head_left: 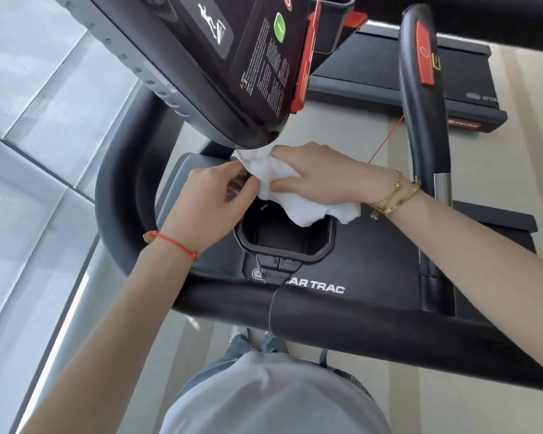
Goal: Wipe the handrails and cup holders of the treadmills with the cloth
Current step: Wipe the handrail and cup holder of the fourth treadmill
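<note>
Right hand (320, 173) grips white cloth (295, 195), thumb pinching it. Left hand (210, 195) pinches the cloth's left edge. Cloth hangs over far rim of cup holder (282, 242) just below both hands. Curved handrail (123, 189) left of left hand.

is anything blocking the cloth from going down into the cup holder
Nothing visible blocks it. The cloth hangs over the far rim of the cup holder, held by the right hand and pinched by the left hand. The holder's opening below looks empty, and the console sits above and behind it.
</note>
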Demonstrator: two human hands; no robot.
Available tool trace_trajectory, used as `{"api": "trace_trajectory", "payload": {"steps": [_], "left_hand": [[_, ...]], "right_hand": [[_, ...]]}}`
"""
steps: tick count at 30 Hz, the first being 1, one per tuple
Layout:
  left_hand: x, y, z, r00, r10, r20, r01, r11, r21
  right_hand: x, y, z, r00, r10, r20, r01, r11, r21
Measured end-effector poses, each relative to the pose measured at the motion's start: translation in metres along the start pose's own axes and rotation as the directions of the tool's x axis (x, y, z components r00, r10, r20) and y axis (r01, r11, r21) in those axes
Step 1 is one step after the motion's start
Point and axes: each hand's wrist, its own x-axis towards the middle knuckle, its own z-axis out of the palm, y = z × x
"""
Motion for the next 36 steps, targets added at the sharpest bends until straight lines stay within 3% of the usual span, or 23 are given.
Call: {"api": "trace_trajectory", "payload": {"steps": [3,6,8,13,16,20,23,26,28,32,36], "left_hand": [[0.001,0.0,-0.001,1.0,-0.014,0.008,0.014,1.0,0.003],[0.001,-0.002,-0.001,1.0,-0.007,0.023,0.007,1.0,0.001],[0.001,-0.002,0.0,1.0,-0.001,0.031,0.001,1.0,0.004],[0.002,-0.003,0.0,0.999,0.006,0.034,-0.007,1.0,0.027],[0.002,-0.003,0.0,1.0,-0.006,0.03,0.005,1.0,0.029],[0.002,-0.003,-0.001,1.0,-0.003,0.026,0.002,0.999,0.044],[0.003,-0.004,0.0,1.0,0.009,0.022,-0.01,0.999,0.053],[0.003,-0.005,-0.001,0.999,0.03,0.026,-0.031,0.998,0.059],[0.004,-0.005,-0.001,0.999,0.037,0.033,-0.04,0.997,0.068],[0.005,-0.006,0.0,0.998,0.047,0.029,-0.05,0.995,0.091],[0.006,-0.01,-0.001,0.998,0.034,0.06,-0.037,0.998,0.05]], "right_hand": [[-0.022,0.01,0.003,0.99,0.127,-0.066,-0.115,0.979,0.169],[-0.046,0.014,0.012,0.96,0.274,-0.057,-0.213,0.847,0.487],[-0.059,0.01,0.022,0.941,0.333,-0.065,-0.234,0.776,0.585],[-0.084,-0.006,0.04,0.912,0.337,-0.235,-0.076,0.701,0.709],[-0.099,-0.006,0.039,0.895,0.325,-0.305,-0.02,0.712,0.701],[-0.126,-0.002,0.025,0.923,0.217,-0.316,0.024,0.79,0.613],[-0.138,-0.01,0.022,0.983,0.031,-0.182,0.044,0.917,0.396],[-0.13,-0.026,0.039,0.989,-0.127,-0.082,0.132,0.989,0.064],[-0.114,-0.038,0.045,0.986,-0.143,-0.085,0.136,0.987,-0.089],[-0.081,-0.056,0.047,0.992,-0.13,-0.001,0.126,0.967,-0.223],[-0.097,-0.041,0.039,0.97,-0.236,-0.057,0.198,0.906,-0.373]]}}
